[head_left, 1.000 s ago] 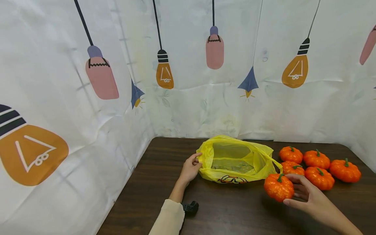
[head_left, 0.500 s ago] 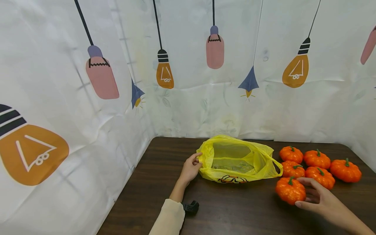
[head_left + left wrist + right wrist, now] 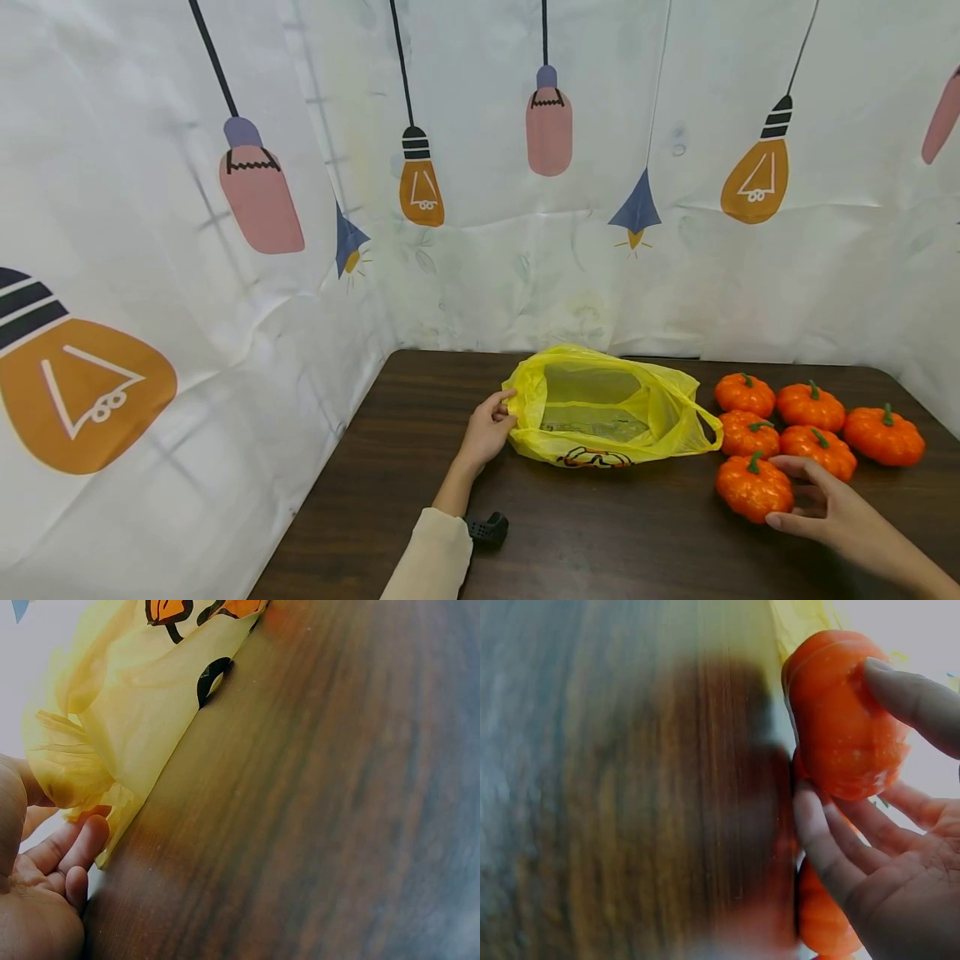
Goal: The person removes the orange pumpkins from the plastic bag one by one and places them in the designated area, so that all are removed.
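A yellow plastic bag [image 3: 600, 417] lies on the dark wooden table with its mouth open toward me. At the bag's left edge my left hand [image 3: 487, 429] pinches the thin plastic between thumb and fingers, which the left wrist view shows up close. My right hand [image 3: 817, 508] grips a small orange pumpkin [image 3: 753, 490] with a green stem, thumb on the near side and fingers on the far side. This pumpkin is to the right of the bag, at or just above the table; the right wrist view shows its side near the tabletop.
Several more orange pumpkins [image 3: 821, 450] stand grouped behind and right of the held one. The bag's handle loop [image 3: 708, 429] reaches close to them. A black wrist device [image 3: 487, 531] is on the left forearm. Lamp-patterned curtains [image 3: 495, 275] border the table [image 3: 420, 400].
My right hand has moved right and slightly down with the pumpkin, away from the bag and its handle loop. My left hand and the bag body have stayed in place.
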The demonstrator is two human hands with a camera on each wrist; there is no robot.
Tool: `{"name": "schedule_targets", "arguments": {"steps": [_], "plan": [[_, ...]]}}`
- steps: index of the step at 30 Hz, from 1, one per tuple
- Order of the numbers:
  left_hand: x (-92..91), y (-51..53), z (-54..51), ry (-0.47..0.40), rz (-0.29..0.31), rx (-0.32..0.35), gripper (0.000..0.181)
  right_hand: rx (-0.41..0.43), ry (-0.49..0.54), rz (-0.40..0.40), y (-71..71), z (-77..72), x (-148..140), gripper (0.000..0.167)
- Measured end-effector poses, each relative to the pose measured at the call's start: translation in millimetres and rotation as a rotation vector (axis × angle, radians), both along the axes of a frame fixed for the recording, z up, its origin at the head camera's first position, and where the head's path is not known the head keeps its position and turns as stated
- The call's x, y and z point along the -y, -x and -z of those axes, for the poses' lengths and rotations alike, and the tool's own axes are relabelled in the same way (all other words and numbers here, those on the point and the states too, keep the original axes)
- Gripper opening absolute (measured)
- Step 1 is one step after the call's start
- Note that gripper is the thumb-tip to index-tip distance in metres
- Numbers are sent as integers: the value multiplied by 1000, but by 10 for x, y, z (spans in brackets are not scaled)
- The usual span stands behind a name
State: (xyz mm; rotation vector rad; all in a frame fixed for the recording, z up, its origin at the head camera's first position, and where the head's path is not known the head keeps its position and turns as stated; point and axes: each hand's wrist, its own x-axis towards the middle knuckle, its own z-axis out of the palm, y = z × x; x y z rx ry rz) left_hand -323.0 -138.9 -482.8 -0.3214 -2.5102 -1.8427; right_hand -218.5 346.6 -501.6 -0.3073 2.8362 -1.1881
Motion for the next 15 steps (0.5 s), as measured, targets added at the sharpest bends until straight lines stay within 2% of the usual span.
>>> {"name": "schedule_targets", "arguments": {"steps": [6,15], "plan": [[8,7,2,-3,-1,-3,46,-7,3,-13,8,31,-21,68],[-16,36,43,-12,-19,1,46,47,-54,-14,39,19,-82,72]]}}
